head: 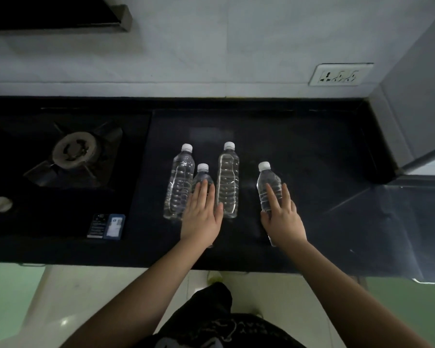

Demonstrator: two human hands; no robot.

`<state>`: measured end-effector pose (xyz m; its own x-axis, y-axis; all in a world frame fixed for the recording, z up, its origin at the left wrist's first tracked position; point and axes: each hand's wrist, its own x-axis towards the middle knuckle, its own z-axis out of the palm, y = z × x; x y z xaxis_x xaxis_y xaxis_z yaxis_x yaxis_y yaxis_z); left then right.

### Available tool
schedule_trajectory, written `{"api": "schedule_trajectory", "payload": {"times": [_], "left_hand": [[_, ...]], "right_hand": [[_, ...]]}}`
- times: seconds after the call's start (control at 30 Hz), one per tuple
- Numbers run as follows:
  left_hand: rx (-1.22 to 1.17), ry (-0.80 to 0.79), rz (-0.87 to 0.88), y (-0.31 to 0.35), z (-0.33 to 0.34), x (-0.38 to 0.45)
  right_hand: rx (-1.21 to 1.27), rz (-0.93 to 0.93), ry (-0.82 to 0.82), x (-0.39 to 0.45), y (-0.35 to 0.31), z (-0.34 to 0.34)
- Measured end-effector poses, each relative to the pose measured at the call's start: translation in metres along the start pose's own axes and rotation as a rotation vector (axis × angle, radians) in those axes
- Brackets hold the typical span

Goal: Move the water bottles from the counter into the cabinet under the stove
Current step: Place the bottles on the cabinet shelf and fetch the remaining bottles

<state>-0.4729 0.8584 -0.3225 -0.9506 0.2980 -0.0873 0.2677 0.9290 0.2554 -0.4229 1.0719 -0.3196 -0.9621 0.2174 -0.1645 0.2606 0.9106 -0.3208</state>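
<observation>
Several clear water bottles with white caps stand upright on the black counter (312,151). A tall bottle (178,182) is at the left and a second tall bottle (227,177) is in the middle. Between them stands a short bottle (202,175); my left hand (202,217) lies against its front with fingers flat and extended, hiding its lower part. Another short bottle (268,187) stands at the right, and my right hand (283,217) covers its lower half with fingers spread. Neither hand is closed around a bottle.
A gas stove burner (74,150) sits at the left, with a white knob (1,204) near its front. A small dark and blue box (107,226) lies at the stove's front corner. A wall socket (339,75) is behind the counter. Green cabinet fronts (412,310) show below the counter's edge.
</observation>
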Motion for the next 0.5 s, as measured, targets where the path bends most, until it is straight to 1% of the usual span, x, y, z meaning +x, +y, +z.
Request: {"api": "schedule_trajectory", "payload": {"times": [0.23,0.37,0.5], "left_hand": [[-0.007,0.001,-0.04,0.013,0.008,-0.06],[-0.007,-0.014,-0.131,0.025,0.01,-0.086],[-0.001,0.003,-0.261,0.034,0.014,-0.101]], "right_hand": [[-0.067,-0.068,-0.03,-0.067,0.021,0.007],[-0.118,-0.056,-0.057,-0.092,0.028,0.005],[-0.105,-0.026,-0.073,-0.108,0.034,0.005]]}}
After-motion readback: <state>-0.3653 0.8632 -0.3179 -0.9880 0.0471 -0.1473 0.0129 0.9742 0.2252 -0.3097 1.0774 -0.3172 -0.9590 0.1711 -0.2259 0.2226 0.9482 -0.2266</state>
